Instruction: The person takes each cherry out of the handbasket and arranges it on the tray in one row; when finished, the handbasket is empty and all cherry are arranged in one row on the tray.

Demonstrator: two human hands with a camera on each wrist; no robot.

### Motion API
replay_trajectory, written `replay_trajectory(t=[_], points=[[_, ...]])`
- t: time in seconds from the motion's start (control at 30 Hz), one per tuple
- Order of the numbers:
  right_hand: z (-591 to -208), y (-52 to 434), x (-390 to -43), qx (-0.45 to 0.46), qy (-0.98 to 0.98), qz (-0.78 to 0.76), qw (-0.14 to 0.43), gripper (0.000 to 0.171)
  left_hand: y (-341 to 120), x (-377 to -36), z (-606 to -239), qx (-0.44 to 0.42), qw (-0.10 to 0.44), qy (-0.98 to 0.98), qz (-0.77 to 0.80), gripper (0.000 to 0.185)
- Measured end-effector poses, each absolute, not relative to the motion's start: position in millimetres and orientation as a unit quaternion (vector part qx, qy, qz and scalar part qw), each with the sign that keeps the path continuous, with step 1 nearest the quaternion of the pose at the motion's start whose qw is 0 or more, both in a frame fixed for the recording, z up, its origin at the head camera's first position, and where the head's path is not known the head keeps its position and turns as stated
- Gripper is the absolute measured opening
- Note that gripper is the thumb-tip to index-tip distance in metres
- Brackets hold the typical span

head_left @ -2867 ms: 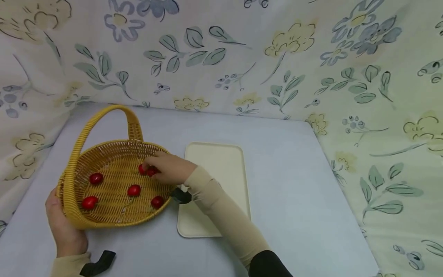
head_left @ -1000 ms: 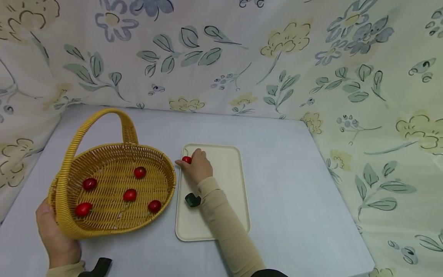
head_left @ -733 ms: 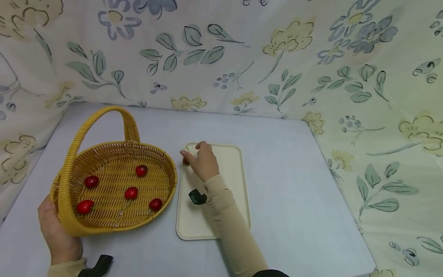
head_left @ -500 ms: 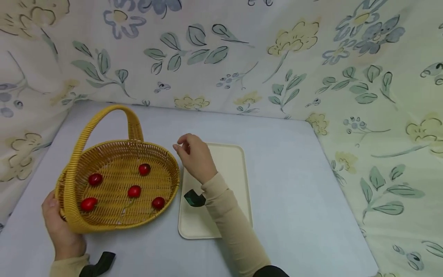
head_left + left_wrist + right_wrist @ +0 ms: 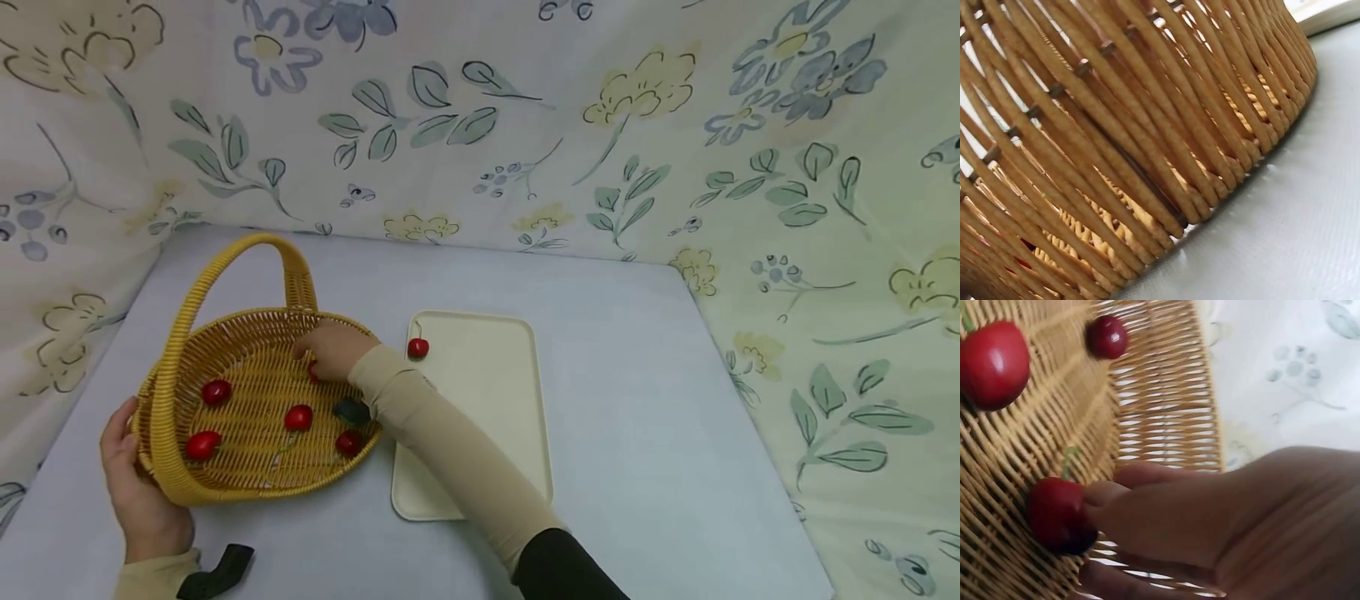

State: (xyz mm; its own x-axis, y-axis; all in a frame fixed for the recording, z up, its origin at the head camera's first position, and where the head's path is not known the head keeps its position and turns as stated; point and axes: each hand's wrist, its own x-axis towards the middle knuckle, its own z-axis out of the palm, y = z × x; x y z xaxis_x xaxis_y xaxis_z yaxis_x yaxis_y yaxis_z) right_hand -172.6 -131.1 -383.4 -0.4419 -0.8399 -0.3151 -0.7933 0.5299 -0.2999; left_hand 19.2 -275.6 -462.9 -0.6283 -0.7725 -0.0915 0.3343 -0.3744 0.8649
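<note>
A makeshift recording booth rather than a lived-in room: floral-printed cloth (image 5: 570,125) hangs as backdrop on three sides of a plain pale-grey bench (image 5: 637,400), laid with a wicker basket (image 5: 180,467) and cream tray (image 5: 495,417).

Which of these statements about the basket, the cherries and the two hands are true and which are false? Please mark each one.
1. One cherry lies on the cream tray. True.
2. The right hand is over the tray. False: it reaches into the wicker basket, fingers touching a cherry in the basket.
3. The left hand holds the basket's near rim. True.
4. The basket has no handle. False: a handle arches over it.
5. The basket holds green grapes. False: red cherries.
</note>
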Motion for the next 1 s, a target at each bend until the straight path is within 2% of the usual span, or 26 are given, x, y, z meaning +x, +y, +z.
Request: replay_trajectory(t=[0.23, 0.5, 0.8, 1.0], points=[[-402, -135, -175, -0.489, 0.841, -0.026, 0.231, 0.027, -273, 20, -467, 0.244, 0.358, -0.424, -0.795, 0.048], [-393, -118, -177, -0.507, 0.835, -0.087, 0.198, 0.023, -272, 19, -469, 0.24, 0.36, -0.404, -0.806, 0.051], [-355, -41, -184, -0.419, 0.843, -0.298, 0.156, 0.032, -277, 22, -465, 0.249, 0.361, -0.431, -0.788, 0.052], [-358, 14, -200, -0.335, 0.87, -0.342, 0.119, 0.037, -279, 20, -467, 0.203, 0.376, -0.384, -0.819, 0.051]])
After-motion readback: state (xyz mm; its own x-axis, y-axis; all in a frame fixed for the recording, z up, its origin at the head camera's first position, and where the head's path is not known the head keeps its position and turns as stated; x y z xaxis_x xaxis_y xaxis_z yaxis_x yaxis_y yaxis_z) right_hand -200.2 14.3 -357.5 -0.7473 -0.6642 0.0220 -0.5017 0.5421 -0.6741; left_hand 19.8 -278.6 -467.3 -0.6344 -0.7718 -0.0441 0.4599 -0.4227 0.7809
